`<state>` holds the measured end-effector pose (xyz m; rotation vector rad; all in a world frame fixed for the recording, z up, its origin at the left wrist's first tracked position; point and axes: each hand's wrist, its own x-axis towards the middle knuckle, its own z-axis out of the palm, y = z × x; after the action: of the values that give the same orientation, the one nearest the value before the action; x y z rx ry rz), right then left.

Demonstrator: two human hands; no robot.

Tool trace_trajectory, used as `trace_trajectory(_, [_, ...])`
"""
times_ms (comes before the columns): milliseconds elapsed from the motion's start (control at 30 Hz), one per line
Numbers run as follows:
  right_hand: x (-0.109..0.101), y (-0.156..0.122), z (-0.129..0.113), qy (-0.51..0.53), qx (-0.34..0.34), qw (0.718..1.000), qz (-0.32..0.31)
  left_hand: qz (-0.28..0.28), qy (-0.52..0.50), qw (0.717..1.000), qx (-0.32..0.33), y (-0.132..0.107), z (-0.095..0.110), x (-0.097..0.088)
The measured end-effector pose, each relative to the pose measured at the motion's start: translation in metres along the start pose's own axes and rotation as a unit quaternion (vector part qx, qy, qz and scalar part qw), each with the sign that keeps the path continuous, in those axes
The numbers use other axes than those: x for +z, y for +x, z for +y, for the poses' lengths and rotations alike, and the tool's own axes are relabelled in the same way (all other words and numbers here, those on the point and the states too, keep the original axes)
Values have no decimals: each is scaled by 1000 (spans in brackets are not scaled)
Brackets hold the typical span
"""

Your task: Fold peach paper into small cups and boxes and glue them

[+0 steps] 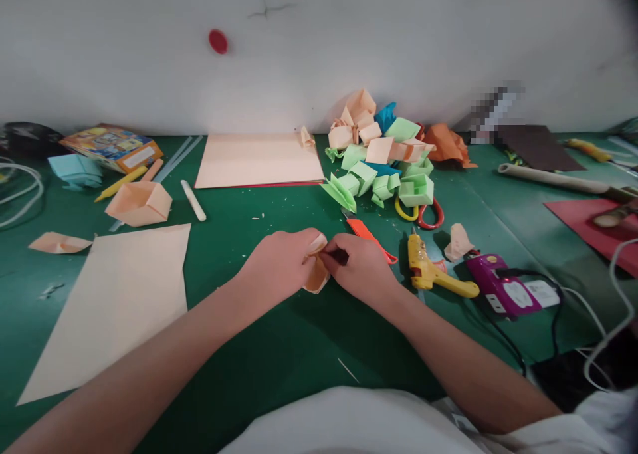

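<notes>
Between my two hands is a small folded piece of peach paper (316,280), partly hidden by the fingers. My left hand (284,258) is closed on it from the left, thumb on top. From the right, my right hand (361,264) pinches its upper edge. Just behind my right hand lies an orange-red utility knife (369,234). To the right of that hand a yellow glue gun (423,268) rests on the green table.
Folded green and peach paper pieces (379,151) are heaped by the wall. Peach sheets lie at the back (259,158) and left (119,301). A peach paper box (139,203), scissors (429,215), and a purple power strip (503,284) with cables are also around.
</notes>
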<state>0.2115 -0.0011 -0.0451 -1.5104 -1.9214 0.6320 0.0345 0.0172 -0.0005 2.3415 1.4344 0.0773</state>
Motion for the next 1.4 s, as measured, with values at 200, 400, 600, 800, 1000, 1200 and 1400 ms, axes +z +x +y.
trace_trajectory(200, [-5, 2, -1, -27, 12, 999, -22, 22, -15, 1000, -17, 1, -4, 13])
trace_trajectory(400, [-9, 3, 0, -55, -6, 998, -10, 39, 0, 999, -35, 2, -3, 13])
trace_trajectory(600, [-11, 2, 0, -81, -12, 996, -35, 20, -44, 998, -37, 2, -1, 8])
trace_trajectory(800, [-13, 3, 0, -83, 20, 996, 9, 27, 13, 996, -80, 6, -2, 1])
trace_trajectory(1000, [-18, 7, 0, -82, 81, 993, 33, -46, -36, 994, -90, 9, -11, -8])
trace_trajectory(1200, [-19, 11, 3, -79, 120, 989, 15, -24, -25, 998, -55, 6, -10, -10])
trace_trajectory(1400, [-14, 9, 6, -89, 55, 995, -3, -72, 68, 995, 32, -4, 1, -10])
